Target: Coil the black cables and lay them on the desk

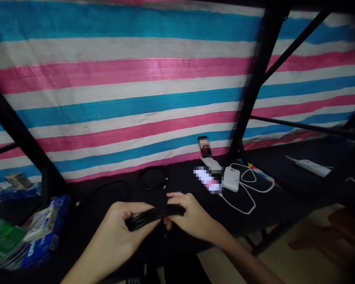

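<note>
Between my two hands is a bundled black cable (149, 217), held a little above the black table. My left hand (122, 227) is closed round its left end, thumb and fingers gripping the coils. At the other end, my right hand (189, 217) pinches the bundle, with the fingers curled and partly hidden behind it. Another black cable (154, 178) lies in a loose coil on the table just beyond my hands. A thin black cable (112, 182) with a light-coloured plug runs along the table to the left of that coil.
Right of my hands are a white power bank (231, 179), a white cable (248, 213) and a blurred-out phone-like thing (207, 180). A blue box (47, 232) and a green package (4, 240) lie at left. Black metal posts (248, 98) stand before a striped sheet (130, 79).
</note>
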`<state>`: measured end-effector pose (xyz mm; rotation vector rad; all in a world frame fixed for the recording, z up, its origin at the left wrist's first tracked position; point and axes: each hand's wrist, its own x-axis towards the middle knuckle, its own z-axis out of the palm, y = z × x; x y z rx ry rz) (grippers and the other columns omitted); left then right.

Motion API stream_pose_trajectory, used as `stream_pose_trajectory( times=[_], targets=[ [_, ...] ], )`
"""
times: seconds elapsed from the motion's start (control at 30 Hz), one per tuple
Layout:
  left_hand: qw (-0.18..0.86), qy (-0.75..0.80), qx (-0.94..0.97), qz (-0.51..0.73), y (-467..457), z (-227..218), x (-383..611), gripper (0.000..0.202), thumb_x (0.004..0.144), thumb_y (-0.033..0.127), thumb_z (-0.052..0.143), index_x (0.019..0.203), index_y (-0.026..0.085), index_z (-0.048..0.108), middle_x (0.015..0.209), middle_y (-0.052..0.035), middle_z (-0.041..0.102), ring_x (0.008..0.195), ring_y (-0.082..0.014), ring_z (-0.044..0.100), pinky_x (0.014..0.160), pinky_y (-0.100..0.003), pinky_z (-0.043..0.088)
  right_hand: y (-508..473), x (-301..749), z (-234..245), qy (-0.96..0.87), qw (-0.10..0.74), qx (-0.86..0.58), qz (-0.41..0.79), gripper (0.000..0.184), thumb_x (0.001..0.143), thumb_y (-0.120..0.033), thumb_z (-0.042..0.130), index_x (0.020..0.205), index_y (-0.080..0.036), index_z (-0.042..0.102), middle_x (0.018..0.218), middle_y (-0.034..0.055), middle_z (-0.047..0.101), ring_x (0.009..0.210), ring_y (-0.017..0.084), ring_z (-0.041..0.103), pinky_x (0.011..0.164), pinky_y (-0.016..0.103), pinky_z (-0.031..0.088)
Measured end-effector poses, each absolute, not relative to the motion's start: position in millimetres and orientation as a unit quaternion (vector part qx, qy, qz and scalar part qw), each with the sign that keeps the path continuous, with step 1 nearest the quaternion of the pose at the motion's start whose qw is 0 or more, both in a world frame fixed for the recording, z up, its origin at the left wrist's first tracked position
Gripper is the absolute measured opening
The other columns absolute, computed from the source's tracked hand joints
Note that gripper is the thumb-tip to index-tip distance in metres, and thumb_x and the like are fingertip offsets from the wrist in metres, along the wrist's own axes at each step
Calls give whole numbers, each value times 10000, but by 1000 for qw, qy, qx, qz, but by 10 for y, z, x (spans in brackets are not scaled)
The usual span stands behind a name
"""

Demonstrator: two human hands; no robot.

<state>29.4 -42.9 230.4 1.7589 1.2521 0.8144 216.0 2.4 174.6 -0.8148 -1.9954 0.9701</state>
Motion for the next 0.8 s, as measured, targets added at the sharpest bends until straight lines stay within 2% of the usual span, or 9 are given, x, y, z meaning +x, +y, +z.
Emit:
stream_pose_trajectory(
  times=[0.07, 0.13, 0.23, 0.37, 0.43, 0.53, 0.6, 0.67, 0.8],
  targets=[
    [393, 520, 649, 392, -337, 2285, 255, 186, 699, 353, 670, 798, 199, 705, 723, -25, 663, 665, -176, 581, 565, -236, 429, 112, 2219, 1651, -702, 390, -337, 492, 388, 854, -363, 482, 514, -181, 519, 408, -34, 488, 386, 99, 492, 480, 245, 417],
    [361, 547, 599, 460, -212, 2174, 222, 242, 663, 404, 699, 772, 189, 691, 646, -7, 616, 575, -133, 522, 507, -214, 384, 180, 2276, 1585, -614, 440, -330, 566, 457, 838, -456, 499, 475, -181, 458, 340, -73, 350, 299, 57, 338, 368, 202, 298],
    [334, 560, 561, 510, -48, 1856, 268, 304, 680, 472, 666, 693, 169, 642, 539, 30, 483, 518, -94, 420, 471, -199, 313, 233, 2339, 1561, -504, 528, -294, 617, 467, 756, -452, 621, 446, -170, 415, 360, -105, 239, 315, 16, 184, 329, 175, 162],
    [358, 548, 512, 556, 12, 1433, 471, 356, 778, 516, 532, 685, 176, 586, 485, 49, 413, 514, -103, 411, 551, -222, 358, 231, 2371, 1620, -422, 577, -238, 657, 476, 717, -409, 666, 420, -160, 391, 384, -110, 193, 338, -2, 105, 338, 178, 44],
    [353, 540, 509, 570, -9, 1319, 558, 360, 811, 505, 485, 664, 185, 559, 499, 37, 449, 555, -121, 456, 626, -243, 388, 215, 2365, 1658, -425, 589, -218, 652, 472, 711, -389, 673, 405, -154, 400, 378, -106, 203, 330, -5, 108, 340, 182, 38],
    [350, 546, 472, 597, -60, 1239, 635, 296, 757, 492, 571, 762, 196, 581, 726, -10, 598, 780, -171, 556, 754, -271, 410, 190, 2320, 1705, -440, 597, -207, 638, 457, 705, -372, 680, 396, -146, 431, 371, -101, 212, 324, -6, 118, 340, 185, 39],
    [392, 567, 390, 611, -106, 1198, 669, 402, 652, 441, 699, 959, 214, 576, 913, -27, 622, 932, -194, 562, 824, -284, 409, 176, 2261, 1713, -434, 605, -203, 636, 451, 717, -379, 669, 404, -149, 439, 374, -101, 205, 328, -1, 112, 336, 186, 39],
    [470, 575, 276, 610, -160, 1158, 694, 607, 571, 379, 769, 1102, 230, 515, 973, -30, 613, 964, -194, 569, 838, -290, 414, 159, 2180, 1688, -431, 619, -196, 627, 449, 738, -382, 649, 411, -154, 442, 374, -98, 204, 335, 9, 110, 334, 189, 42],
    [741, 446, 113, 489, -251, 1172, 685, 521, 674, 491, 653, 1042, 137, 553, 804, -68, 626, 862, -238, 623, 790, -350, 455, 79, 1971, 1539, -463, 648, -169, 581, 441, 780, -368, 618, 423, -161, 465, 368, -71, 259, 345, 38, 209, 355, 207, 105]
  ],
)
